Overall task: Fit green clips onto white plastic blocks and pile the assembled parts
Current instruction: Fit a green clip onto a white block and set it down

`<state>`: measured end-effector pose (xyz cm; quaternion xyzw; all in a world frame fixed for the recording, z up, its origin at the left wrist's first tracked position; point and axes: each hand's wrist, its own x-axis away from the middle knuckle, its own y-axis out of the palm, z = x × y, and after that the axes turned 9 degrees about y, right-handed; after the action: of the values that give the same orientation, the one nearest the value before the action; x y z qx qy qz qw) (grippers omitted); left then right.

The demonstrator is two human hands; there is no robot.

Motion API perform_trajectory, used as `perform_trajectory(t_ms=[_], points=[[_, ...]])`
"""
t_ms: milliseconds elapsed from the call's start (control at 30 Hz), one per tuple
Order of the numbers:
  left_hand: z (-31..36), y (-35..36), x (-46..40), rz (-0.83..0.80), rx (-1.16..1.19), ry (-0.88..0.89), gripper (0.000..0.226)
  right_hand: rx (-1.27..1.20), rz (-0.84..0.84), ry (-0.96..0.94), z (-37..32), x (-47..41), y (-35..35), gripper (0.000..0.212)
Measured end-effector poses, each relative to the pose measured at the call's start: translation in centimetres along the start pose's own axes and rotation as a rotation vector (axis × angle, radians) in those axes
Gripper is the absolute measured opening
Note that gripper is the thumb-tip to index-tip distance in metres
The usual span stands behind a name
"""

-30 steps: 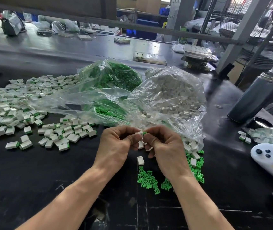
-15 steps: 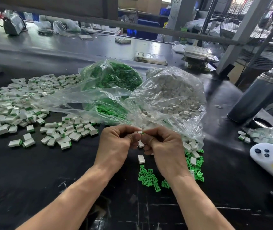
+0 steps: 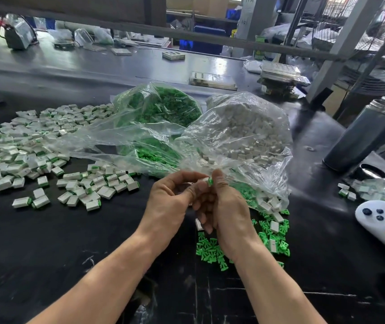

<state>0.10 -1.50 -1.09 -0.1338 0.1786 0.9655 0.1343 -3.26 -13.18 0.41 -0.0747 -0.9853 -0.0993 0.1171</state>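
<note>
My left hand (image 3: 172, 199) and my right hand (image 3: 226, 211) meet above the black table, fingertips together. Between them sits a white block (image 3: 205, 180) with a green clip (image 3: 210, 182) at its end; my left fingers pinch the block and my right thumb and forefinger pinch the clip. Loose green clips (image 3: 210, 251) and a few white blocks (image 3: 274, 226) lie on the table under and right of my right hand. A big pile of assembled parts (image 3: 18, 155) spreads across the left.
Two clear bags stand behind my hands, one of green clips (image 3: 163, 106), one of white blocks (image 3: 245, 132). A grey metal flask (image 3: 364, 134) and a white remote-like device (image 3: 383, 220) are at the right. Trays and boxes sit on the far table.
My right hand has turned more upright, its thumb now on top of the clip. Both hands stay together in the same place.
</note>
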Motion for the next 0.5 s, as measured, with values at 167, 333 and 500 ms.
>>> perform_trajectory(t_ms=[167, 333, 500], points=[[-0.17, 0.06, 0.19, -0.085, -0.01, 0.025, 0.011, 0.134, 0.087, -0.044, 0.05, 0.1, -0.02, 0.073], [-0.11, -0.29, 0.03, -0.102, -0.064, 0.029, 0.025, 0.145, 0.119, -0.063, -0.19, 0.12, -0.12, 0.071], [-0.65, -0.6, -0.21, -0.07, -0.091, 0.04, 0.021, 0.142, 0.127, -0.066, 0.01, 0.18, -0.07, 0.075]])
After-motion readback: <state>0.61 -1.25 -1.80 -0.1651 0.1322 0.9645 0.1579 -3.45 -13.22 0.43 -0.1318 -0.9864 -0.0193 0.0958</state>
